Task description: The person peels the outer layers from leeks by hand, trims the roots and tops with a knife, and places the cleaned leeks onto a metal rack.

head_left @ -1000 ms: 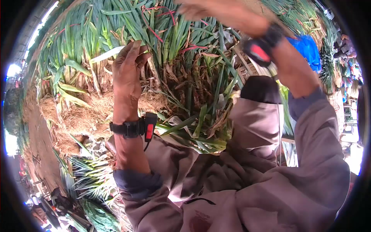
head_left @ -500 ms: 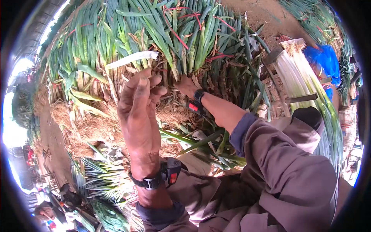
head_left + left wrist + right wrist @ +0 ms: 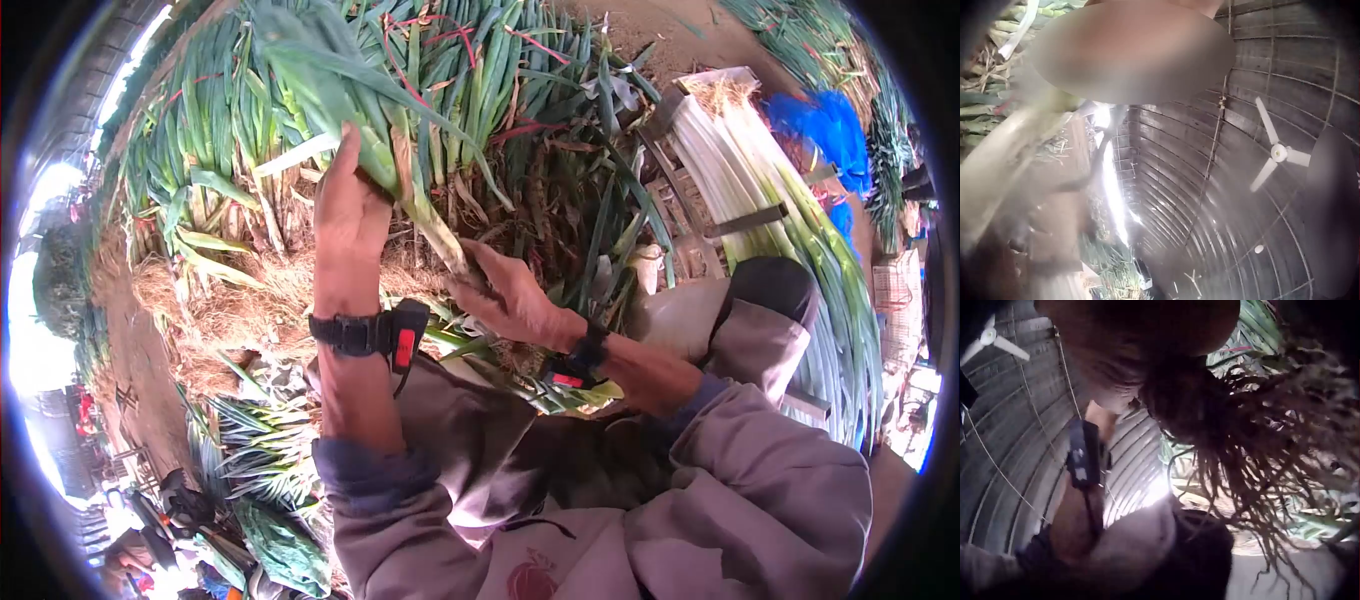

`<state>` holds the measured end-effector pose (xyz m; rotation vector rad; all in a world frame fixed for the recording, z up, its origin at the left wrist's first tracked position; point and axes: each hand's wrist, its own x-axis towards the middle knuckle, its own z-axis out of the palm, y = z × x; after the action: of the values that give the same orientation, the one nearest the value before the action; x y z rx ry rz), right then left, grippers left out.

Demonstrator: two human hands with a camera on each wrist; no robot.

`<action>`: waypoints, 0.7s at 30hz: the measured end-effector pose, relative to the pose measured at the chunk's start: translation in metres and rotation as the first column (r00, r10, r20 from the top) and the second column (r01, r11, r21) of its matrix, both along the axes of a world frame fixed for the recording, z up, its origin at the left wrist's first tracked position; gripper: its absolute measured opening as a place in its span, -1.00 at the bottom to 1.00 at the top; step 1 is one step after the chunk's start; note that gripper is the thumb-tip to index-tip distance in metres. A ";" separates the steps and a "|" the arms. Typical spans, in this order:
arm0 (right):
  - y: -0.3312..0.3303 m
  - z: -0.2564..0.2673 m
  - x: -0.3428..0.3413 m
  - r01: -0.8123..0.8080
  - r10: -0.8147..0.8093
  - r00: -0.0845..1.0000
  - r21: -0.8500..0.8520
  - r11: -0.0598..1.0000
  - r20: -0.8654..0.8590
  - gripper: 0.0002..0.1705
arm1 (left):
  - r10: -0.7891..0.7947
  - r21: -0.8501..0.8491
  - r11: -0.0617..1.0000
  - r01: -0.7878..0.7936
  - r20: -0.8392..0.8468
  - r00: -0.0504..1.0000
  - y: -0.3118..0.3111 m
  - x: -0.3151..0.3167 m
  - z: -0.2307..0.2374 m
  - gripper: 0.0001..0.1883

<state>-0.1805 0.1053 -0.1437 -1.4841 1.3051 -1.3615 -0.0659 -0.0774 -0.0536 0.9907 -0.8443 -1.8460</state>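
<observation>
Slanting from eleven o'clock down towards the centre of the head view, a long leafy plant with broad green leaves, pale stem and brown stringy roots (image 3: 432, 225) is held between the two hands. By the left hand (image 3: 352, 225), the plant is gripped where the leaves begin; the thumb is laid along its near side, and the other fingers are mostly hidden. By the right hand (image 3: 515, 300), the lower end of the pale stem is gripped, with the fingers bent round it. In the right wrist view, the roots are seen hanging loose at three to four o'clock, just beside this hand.

Behind the plant, from ten to twelve o'clock, upright green bunches with red ties (image 3: 480, 85) are packed closely. At nine o'clock, a heap of tan fibrous roots (image 3: 225, 320) is seen. At two o'clock, a bundle of long white stems (image 3: 715, 150) is supported on a wooden rack (image 3: 690, 215), and crumpled blue plastic (image 3: 835, 135) is placed farther out. At seven o'clock, a dark green plastic sheet (image 3: 285, 545) is lying. In the left wrist view, a white three-bladed fan (image 3: 1279, 153) is shown at three o'clock, under a curved ribbed roof (image 3: 1179, 156).
</observation>
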 end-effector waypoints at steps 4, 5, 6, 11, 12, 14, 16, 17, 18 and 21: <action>0.002 0.009 -0.018 0.005 -0.001 0.987 0.024 1.000 -0.161 -0.30 | 0.052 -0.186 0.980 -0.074 -0.120 0.991 0.017 -0.020 0.017 -0.62; -0.007 0.014 -0.020 0.020 -0.017 0.986 0.017 1.000 -0.165 -0.30 | 0.058 -0.208 0.973 -0.095 -0.174 0.983 0.022 -0.023 0.023 -0.62; -0.021 0.021 -0.021 0.112 -0.129 0.986 -0.152 0.982 -0.110 -0.35 | 0.051 -0.233 0.968 -0.092 -0.177 0.983 0.027 -0.025 0.029 -0.59; -0.047 0.117 -0.048 0.070 -0.077 0.975 0.042 0.997 0.208 -0.50 | 0.016 -0.325 0.940 -0.102 -0.257 0.966 0.056 -0.039 0.062 -0.58; -0.054 0.118 -0.041 0.130 -0.067 0.940 -0.168 0.977 0.334 -0.55 | -0.016 -0.345 0.935 -0.080 -0.268 0.963 0.054 -0.038 0.070 -0.60; -0.053 0.124 -0.044 0.148 -0.072 0.946 -0.222 0.964 0.316 -0.64 | -0.118 -0.426 0.904 -0.021 -0.296 0.948 0.043 -0.035 0.071 -0.64; -0.055 0.117 -0.050 0.126 -0.097 0.975 -0.141 0.982 0.199 -0.63 | -0.069 -0.417 0.907 -0.051 -0.267 0.961 0.029 -0.029 0.067 -0.63; -0.055 0.108 -0.052 0.113 -0.109 0.992 -0.054 0.992 0.068 -0.62 | -0.019 -0.405 0.910 -0.085 -0.247 0.969 0.018 -0.027 0.064 -0.62; -0.049 0.089 -0.052 -0.002 -0.002 1.000 -0.162 0.987 -0.025 -0.61 | 0.155 -0.356 0.897 -0.261 -0.298 0.942 0.007 -0.025 0.059 -0.61; -0.007 -0.023 -0.051 -0.183 0.134 0.780 -0.018 0.983 -0.611 -0.74 | 0.110 -0.378 0.901 -0.212 -0.272 0.956 -0.029 0.018 0.043 -0.62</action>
<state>-0.2312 0.0979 -0.1663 -2.1493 1.4677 -0.8445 -0.0475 -0.1063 -0.0105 0.5403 -0.9132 -1.5271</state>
